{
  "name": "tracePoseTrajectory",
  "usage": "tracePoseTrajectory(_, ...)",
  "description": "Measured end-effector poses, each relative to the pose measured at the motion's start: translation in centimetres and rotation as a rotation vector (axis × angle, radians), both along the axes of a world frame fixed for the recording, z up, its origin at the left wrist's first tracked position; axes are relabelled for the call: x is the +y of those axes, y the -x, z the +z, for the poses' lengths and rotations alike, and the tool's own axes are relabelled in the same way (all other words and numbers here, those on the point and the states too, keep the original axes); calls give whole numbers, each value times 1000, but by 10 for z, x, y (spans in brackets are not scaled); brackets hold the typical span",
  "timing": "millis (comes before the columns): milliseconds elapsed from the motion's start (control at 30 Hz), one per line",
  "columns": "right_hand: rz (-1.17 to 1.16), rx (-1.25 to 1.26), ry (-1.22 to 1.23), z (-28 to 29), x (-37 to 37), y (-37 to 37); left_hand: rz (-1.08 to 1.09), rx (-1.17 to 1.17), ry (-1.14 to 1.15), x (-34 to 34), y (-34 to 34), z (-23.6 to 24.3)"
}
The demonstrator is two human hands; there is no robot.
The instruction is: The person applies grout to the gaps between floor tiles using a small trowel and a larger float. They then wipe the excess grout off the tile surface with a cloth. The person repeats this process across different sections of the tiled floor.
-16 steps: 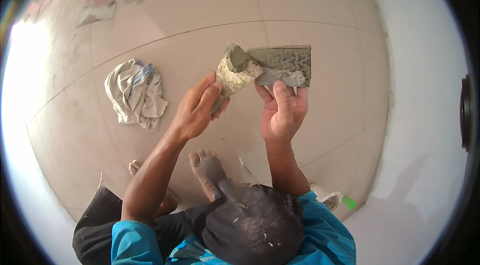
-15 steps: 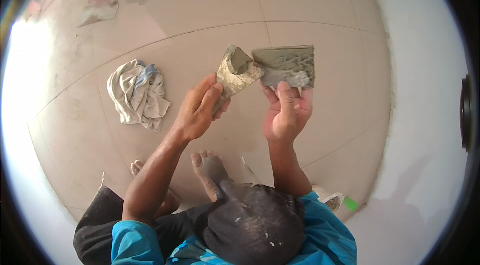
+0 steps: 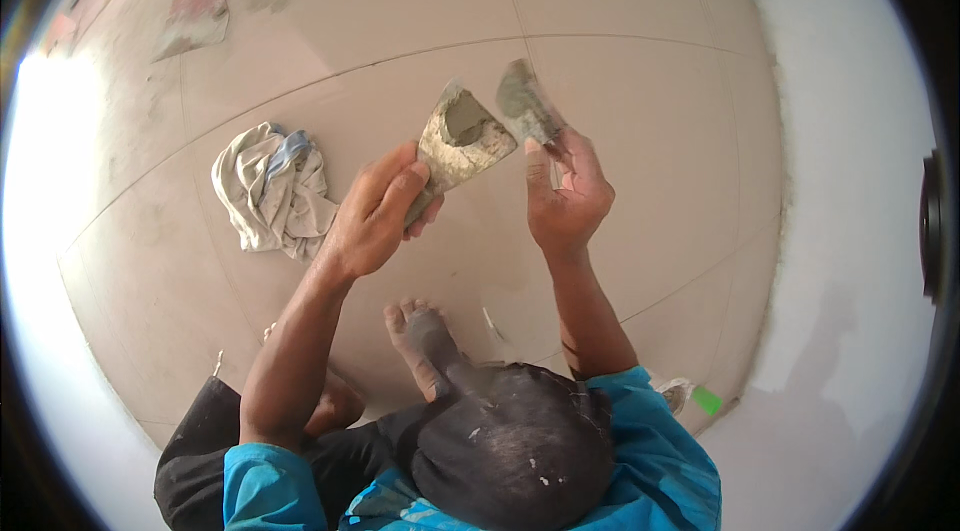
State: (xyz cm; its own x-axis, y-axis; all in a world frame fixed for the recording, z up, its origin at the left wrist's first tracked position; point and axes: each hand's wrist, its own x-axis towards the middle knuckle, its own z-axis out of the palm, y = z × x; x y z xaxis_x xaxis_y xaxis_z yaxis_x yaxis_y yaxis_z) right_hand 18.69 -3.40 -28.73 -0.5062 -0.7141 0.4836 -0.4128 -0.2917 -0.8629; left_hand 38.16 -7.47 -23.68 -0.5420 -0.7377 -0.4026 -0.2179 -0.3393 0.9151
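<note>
Plate (image 3: pixel 522 99), seemingly tilted, in right grip (image 3: pixel 570 199)

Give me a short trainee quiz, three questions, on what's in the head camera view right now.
1. Which hand holds the flat piece bearing a round greyish patch?
2. True or false: the crumpled cloth lies to the left of the left hand.
3. The left sleeve is: a) red, b) blue, c) white.

Key: 1. Left. 2. True. 3. b.
</note>
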Motion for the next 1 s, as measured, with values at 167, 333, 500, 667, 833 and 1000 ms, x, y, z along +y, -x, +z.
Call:
tracePoseTrajectory(167,-46,155,114,5,-18,-5,85,188,-268,16,16,6)
tracePoseTrajectory(333,-76,427,198,17,-38,-1,75,284,-373,13,18,12)
tracePoseTrajectory(500,-146,457,184,19,-56,1,109,304,-359,-1,4,20)
tracePoseTrajectory(667,-103,547,209,17,-56,-4,169,317,-396,-5,8,27)
tracePoseTrajectory(833,-1,644,250,17,-48,1,225,316,-383,-16,0,32)
tracePoseTrajectory(1000,163,759,327,19,-41,10,257,266,-347,-31,-15,34)
